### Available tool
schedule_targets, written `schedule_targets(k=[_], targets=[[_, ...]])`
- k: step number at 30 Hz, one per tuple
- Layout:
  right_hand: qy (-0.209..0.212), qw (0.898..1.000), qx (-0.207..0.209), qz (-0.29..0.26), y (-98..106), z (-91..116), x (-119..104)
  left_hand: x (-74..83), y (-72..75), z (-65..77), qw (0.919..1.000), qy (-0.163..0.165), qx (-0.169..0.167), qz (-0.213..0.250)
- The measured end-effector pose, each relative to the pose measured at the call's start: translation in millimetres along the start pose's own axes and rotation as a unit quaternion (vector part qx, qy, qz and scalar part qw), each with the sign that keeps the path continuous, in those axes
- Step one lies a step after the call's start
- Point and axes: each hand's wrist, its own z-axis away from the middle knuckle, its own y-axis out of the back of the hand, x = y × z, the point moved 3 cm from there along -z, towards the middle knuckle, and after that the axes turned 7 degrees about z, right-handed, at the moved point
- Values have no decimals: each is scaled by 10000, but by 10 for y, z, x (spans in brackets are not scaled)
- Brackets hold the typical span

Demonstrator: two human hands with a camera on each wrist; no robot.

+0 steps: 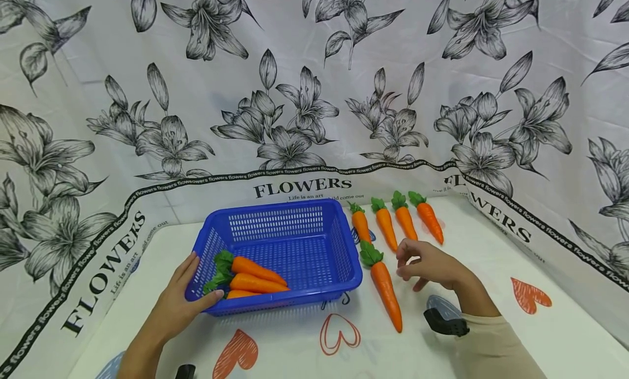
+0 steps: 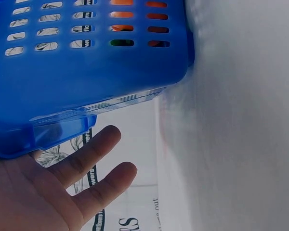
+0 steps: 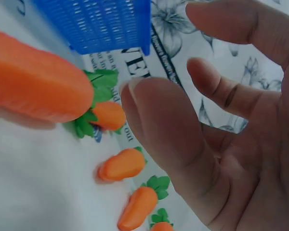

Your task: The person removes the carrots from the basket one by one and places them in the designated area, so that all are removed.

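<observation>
A blue plastic basket (image 1: 275, 301) with slotted walls sits on the table, with carrots (image 1: 257, 282) with green tops lying inside at its left. My left hand (image 1: 178, 297) holds the basket's near left corner, thumb over the rim; in the left wrist view two fingers (image 2: 106, 187) stretch out apart below the rim. To the right of the basket a carrot (image 1: 386, 294) lies on the table, leafy end away from me. My right hand (image 1: 432, 262) hovers just right of it, fingers loosely bent, touching no carrot. In the right wrist view nothing lies between thumb and fingers.
Beyond my right hand several more carrots (image 1: 405, 221) lie in a row, tops toward the back. A white cloth with printed flowers (image 1: 290, 122) hangs behind and at the sides. The white table covering bears printed hearts (image 1: 340, 334).
</observation>
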Motion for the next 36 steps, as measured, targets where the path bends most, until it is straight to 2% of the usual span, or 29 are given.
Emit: schedule_targets(k=[5, 10, 14, 17, 24, 28, 33, 36], targets=[[411, 9986, -254, -205, 6, 51, -130, 4, 18, 15, 10000, -8, 34, 15], [1152, 9909, -501, -483, 21, 135, -297, -5, 32, 30, 10000, 20, 41, 12], [1882, 9772, -643, -742, 39, 191, -420, -12, 44, 39, 10000, 3, 61, 21], [2275, 9658, -688, -1036, 50, 224, -496, -17, 53, 46, 10000, 1, 89, 18], [2722, 9476, -563, -1573, 58, 281, -643, -24, 72, 57, 9999, 2, 147, -6], [3112, 9325, -437, -1782, 59, 332, -712, -11, 44, 35, 9999, -24, 157, 33], [3709, 9089, -433, -1857, 63, 400, -790, 3, -7, 3, 9999, -54, 139, 52], [3879, 9028, -459, -1802, 63, 387, -861, 3, -6, 5, 9999, -35, 156, 35]])
